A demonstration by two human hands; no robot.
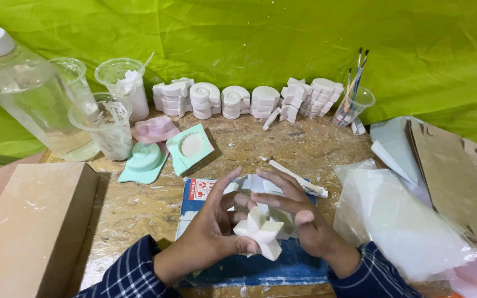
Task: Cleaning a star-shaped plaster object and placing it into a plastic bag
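A white plaster starfish cast (261,232) is held low in the middle of the view, above a blue board (249,267). My left hand (211,232) grips its left side with thumb and fingers. My right hand (299,212) touches its right side, fingers spread over it. A pale mould piece (260,185) lies just behind the hands on the board. Both sleeves are dark blue plaid.
Rows of white shell casts (249,99) stand at the back. Plastic cups (109,124) and a clear bottle (26,91) sit at left, with mint (144,163) and pink moulds (154,129). A cardboard box (28,226) lies left; plastic bags (398,221), cardboard (459,176) and a brush cup (353,105) right.
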